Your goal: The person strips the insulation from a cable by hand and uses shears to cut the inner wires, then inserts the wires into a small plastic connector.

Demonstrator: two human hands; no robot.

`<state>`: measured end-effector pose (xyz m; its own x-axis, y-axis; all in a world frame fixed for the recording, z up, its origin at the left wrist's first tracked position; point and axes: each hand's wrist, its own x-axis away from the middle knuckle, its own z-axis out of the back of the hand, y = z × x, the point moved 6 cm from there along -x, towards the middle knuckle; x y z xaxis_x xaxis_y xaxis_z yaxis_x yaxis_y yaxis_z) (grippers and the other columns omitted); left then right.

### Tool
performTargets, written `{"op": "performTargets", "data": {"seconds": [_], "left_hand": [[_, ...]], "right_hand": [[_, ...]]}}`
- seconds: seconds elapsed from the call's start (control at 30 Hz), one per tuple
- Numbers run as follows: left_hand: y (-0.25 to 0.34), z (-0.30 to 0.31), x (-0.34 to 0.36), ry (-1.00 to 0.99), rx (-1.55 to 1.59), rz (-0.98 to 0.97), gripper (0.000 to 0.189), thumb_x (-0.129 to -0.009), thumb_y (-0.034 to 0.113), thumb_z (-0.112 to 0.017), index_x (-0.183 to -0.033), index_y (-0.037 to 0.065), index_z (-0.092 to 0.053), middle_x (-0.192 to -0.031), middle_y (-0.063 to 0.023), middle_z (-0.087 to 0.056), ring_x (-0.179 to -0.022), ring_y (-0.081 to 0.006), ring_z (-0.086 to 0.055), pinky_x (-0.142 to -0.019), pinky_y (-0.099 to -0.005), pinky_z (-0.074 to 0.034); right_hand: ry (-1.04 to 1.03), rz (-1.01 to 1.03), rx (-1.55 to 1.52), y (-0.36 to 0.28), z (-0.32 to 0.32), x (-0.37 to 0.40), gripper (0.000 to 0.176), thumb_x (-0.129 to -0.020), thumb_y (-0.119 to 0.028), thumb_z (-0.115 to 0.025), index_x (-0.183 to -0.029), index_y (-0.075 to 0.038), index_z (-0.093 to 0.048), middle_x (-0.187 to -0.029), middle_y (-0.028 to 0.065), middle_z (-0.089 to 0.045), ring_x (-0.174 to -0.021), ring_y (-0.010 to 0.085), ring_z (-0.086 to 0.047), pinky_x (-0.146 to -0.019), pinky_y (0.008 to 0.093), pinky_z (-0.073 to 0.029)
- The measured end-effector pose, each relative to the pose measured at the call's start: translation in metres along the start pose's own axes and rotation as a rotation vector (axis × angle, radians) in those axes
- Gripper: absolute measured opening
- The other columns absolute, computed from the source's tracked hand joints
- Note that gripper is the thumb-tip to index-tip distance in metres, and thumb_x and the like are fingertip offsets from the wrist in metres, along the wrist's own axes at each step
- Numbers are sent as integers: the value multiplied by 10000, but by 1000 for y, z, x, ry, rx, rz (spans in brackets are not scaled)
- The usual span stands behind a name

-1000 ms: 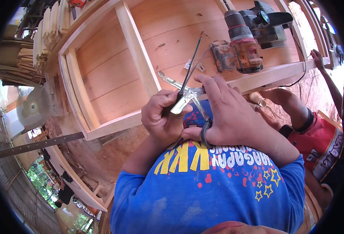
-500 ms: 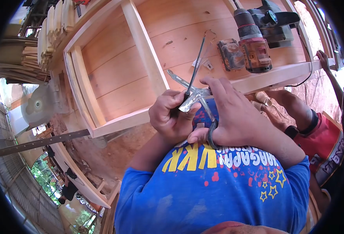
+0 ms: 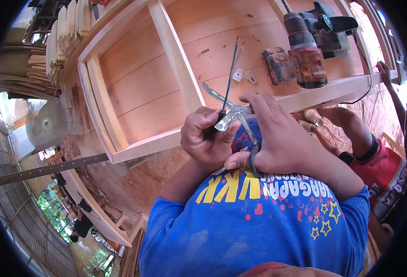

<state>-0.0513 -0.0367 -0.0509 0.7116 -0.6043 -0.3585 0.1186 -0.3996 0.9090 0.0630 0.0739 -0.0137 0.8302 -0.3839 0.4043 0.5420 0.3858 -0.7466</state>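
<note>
My left hand (image 3: 202, 134) pinches a black-sheathed cable (image 3: 222, 113) between thumb and fingers. Out of it rises a thin dark green wire (image 3: 231, 76) with bare copper at the tip. A pair of worn metal scissors (image 3: 235, 112) is gripped in my right hand (image 3: 284, 131), whose thumb is by the black ring handle (image 3: 252, 161). The blades are spread, one on each side of the cable, close to where the wire leaves the sheath. Both hands are in front of my blue shirt, at the wooden frame's near edge.
A wooden frame with a plank panel (image 3: 139, 69) spreads ahead. On it lie a red-and-black drill (image 3: 307, 57), a battery pack (image 3: 277, 66), a black power tool (image 3: 330, 27) and two small pale pieces (image 3: 238, 75). Another person (image 3: 374, 152) is at the right.
The view has shifted slightly, so hands and frame appear a little to the right. The wire's tip now points more upright. Both hands keep their grip.
</note>
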Motion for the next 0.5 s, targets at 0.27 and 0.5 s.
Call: {"op": "performTargets", "data": {"seconds": [0.27,0.5], "left_hand": [[-1,3,-1,28,-36,-42,367,-828,-20,-802,-1041,5,-506,-921,-148,-647,-805,-140,-662,-709,-251,-539],[3,0,-7,-52,-105,18,344,-848,-18,-782,-1056,-15,-507,-901,-124,-627,-797,-121,-637,-696,-231,-515]], "right_hand": [[8,28,1,-2,-2,-2,1113,-653,-675,-827,-1381,39,-382,-1278,333,-511,-1194,510,-547,-996,513,-466],[-19,-8,-10,-1,-3,-3,1154,-653,-669,-831,-1415,53,-353,-1330,353,-486,-1243,513,-519,-1030,507,-451]]}}
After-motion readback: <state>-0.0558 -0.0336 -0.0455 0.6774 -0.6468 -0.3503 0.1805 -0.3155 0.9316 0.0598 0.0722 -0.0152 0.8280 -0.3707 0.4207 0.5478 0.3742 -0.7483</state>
